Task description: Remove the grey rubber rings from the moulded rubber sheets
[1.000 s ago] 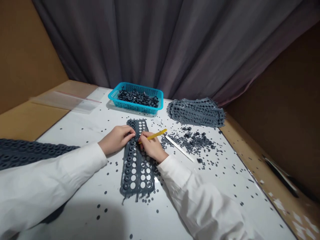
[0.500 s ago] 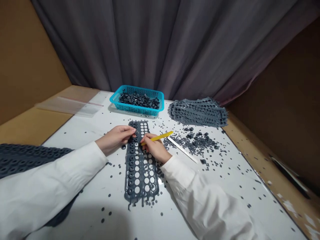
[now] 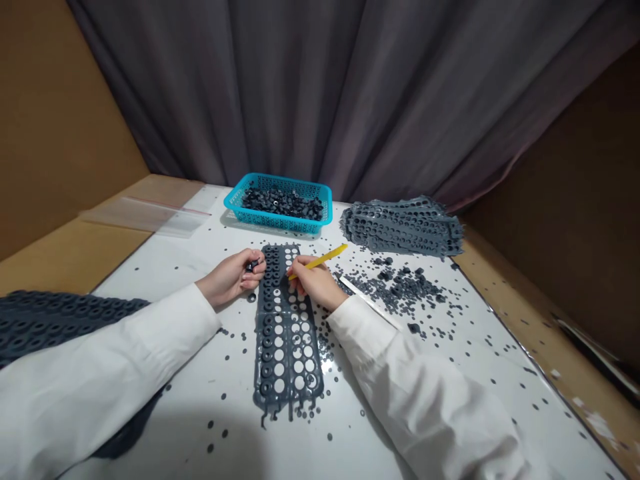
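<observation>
A long dark grey rubber sheet (image 3: 289,347) lies lengthwise in front of me, with rows of raised rings and round holes that show the white tabletop. My left hand (image 3: 227,280) is closed at the sheet's upper left edge, and its fingers grip a small black rubber piece (image 3: 251,265). My right hand (image 3: 317,283) rests over the sheet's right half. It is closed around a thin yellow stick (image 3: 327,256), which points up and to the right; the stick's lower end is partly hidden by the fingers. A loose black piece (image 3: 251,298) lies just below my left hand.
Behind the sheet stands a blue basket (image 3: 280,223) of small black pieces. Stacked grey perforated sheets (image 3: 403,227) lie at the back right, near scattered dark discs (image 3: 407,290) and a white strip (image 3: 367,301). More ringed sheets (image 3: 65,317) and a clear bag (image 3: 150,217) are at left.
My left hand has drawn slightly left off the sheet's face, and a black piece now shows in its fingers. My right hand keeps hold of the yellow stick. The view has shifted slightly.
</observation>
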{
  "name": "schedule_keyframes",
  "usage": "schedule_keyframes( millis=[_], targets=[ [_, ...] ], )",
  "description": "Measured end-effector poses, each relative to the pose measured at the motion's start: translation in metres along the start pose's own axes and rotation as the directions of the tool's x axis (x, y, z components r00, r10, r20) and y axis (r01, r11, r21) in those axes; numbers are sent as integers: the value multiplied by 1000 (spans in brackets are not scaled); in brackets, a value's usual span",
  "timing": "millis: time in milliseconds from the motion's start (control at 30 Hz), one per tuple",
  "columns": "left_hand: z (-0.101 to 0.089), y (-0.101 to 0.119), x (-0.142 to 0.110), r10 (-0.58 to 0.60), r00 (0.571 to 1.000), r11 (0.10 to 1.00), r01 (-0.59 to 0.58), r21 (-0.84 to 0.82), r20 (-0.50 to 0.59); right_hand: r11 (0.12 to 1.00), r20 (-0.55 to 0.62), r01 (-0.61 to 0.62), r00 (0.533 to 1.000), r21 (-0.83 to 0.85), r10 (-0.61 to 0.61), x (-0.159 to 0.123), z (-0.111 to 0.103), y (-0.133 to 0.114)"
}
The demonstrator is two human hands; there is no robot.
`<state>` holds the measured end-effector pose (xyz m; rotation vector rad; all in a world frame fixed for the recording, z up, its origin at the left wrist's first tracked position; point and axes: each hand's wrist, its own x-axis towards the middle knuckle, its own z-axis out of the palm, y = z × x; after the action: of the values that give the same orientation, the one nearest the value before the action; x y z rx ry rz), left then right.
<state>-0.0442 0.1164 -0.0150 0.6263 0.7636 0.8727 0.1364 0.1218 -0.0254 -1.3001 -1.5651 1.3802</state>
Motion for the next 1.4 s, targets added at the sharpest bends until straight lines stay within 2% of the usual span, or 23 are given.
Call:
schedule_keyframes(
  millis=[333,500,667,800,1067,1267,1400],
  targets=[
    [4,-8,-1,6,998,997,-2,72,-61,999,8,33,999,41,-34,2,5,11],
    [5,-9,-5,-20,999,994,23,109,-29,955,-68,256,966,153,-248,-6,0,2],
    [11,-10,-10,-51,997,990,58,131,-51,905,-17,421,907,61,-420,-16,6,-9],
    [12,-12,-11,-19,994,985,36,167,-105,858,-45,513,858,24,-511,-19,14,-10],
    [16,-17,-13,58,994,945,-26,327,-88,856,-161,517,843,-23,-514,-19,23,-8],
    [19,-16,-14,76,995,948,-50,315,-68,861,-134,503,861,81,-490,-18,20,-8],
    [20,-14,-16,92,995,947,-73,312,-46,854,-111,517,854,60,-509,-18,17,-8]
  ],
)
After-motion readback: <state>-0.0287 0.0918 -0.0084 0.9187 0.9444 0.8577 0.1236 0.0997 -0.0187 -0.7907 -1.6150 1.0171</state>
